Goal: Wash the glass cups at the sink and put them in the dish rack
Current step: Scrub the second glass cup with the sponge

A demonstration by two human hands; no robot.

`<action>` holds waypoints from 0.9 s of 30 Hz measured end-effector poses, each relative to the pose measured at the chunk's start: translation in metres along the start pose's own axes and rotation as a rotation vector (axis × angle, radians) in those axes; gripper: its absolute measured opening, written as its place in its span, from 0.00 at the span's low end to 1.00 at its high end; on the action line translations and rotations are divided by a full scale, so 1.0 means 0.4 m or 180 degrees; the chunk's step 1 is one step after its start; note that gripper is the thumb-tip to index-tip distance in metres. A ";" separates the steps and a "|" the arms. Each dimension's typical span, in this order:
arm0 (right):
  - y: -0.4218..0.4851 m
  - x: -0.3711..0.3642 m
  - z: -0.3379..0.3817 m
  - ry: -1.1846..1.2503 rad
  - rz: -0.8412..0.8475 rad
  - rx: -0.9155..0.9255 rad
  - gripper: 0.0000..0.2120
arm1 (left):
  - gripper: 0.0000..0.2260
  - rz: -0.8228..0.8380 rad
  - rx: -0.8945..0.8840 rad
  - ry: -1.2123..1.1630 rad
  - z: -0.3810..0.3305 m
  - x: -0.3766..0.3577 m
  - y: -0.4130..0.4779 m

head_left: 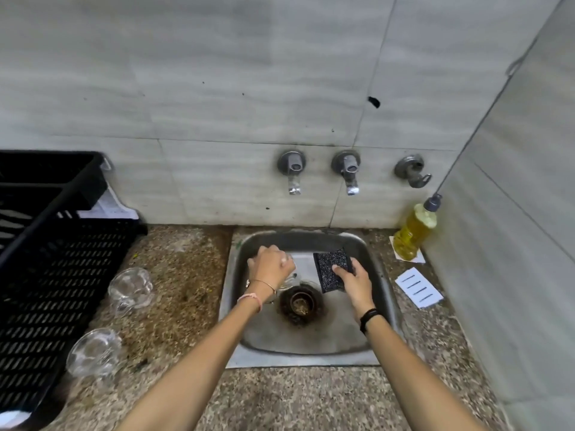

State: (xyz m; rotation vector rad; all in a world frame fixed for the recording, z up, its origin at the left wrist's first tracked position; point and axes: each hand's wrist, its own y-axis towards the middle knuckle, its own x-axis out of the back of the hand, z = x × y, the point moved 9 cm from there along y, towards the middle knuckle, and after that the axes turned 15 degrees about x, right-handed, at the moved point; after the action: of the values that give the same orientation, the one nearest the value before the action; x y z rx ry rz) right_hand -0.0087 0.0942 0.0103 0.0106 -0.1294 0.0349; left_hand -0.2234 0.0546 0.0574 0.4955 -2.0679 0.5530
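Over the sink [311, 360], my left hand [270, 265] has its fingers curled round a cup [291, 278], mostly hidden. My right hand [356, 283] pinches the sponge [331, 264] just right of the cup, not touching. Sponge goes left next, I reckon.

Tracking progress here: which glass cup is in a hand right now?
The glass cup in the sink, gripped by the left hand. The far cup and near cup sit untouched on the counter beside the dish rack.
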 end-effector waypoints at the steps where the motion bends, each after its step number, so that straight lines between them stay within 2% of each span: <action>1: 0.000 0.016 0.000 -0.0073 -0.0029 0.0006 0.11 | 0.11 0.0057 -0.0062 0.0117 -0.024 -0.017 -0.009; 3: 0.005 0.034 -0.005 -0.0193 -0.0016 0.0029 0.11 | 0.08 0.0063 -0.0289 0.0551 -0.073 -0.040 -0.031; 7: 0.018 0.067 -0.037 -0.0446 -0.0007 -0.0005 0.19 | 0.11 -0.0102 -0.0932 0.1654 -0.165 -0.084 -0.070; 11: 0.014 0.091 -0.022 -0.0572 -0.0108 -0.0027 0.12 | 0.13 -0.0265 -0.1413 0.2266 -0.212 -0.121 -0.099; 14: 0.018 0.090 -0.021 -0.0669 -0.0043 0.0063 0.10 | 0.12 -0.0218 -0.1398 0.2193 -0.223 -0.122 -0.105; 17: 0.019 0.079 -0.015 -0.0608 -0.0010 0.0156 0.09 | 0.08 -0.0079 -0.1085 0.1629 -0.220 -0.105 -0.083; 18: 0.019 0.074 -0.010 -0.0581 -0.0025 0.0208 0.08 | 0.09 0.0013 -0.0937 0.1264 -0.210 -0.098 -0.068; 20: 0.015 0.066 0.024 -0.0585 -0.0117 0.0408 0.07 | 0.17 0.0334 -0.0636 0.0282 -0.186 -0.092 -0.035; 22: 0.008 0.056 0.078 -0.0652 -0.0163 0.0767 0.07 | 0.20 0.0666 -0.0415 -0.0738 -0.158 -0.095 -0.014; 25: -0.006 0.017 0.147 -0.0859 0.0099 0.1334 0.07 | 0.15 0.1050 -0.0018 -0.2128 -0.127 -0.102 -0.015; 27: -0.017 -0.005 0.172 -0.1028 0.0266 0.1547 0.10 | 0.13 0.1122 0.0088 -0.2604 -0.120 -0.094 -0.008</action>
State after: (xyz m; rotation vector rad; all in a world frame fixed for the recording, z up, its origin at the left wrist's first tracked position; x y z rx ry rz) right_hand -0.0193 0.0865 0.0782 0.4978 -0.4420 0.1477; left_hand -0.1704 0.0839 0.0494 0.4082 -2.9683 0.6491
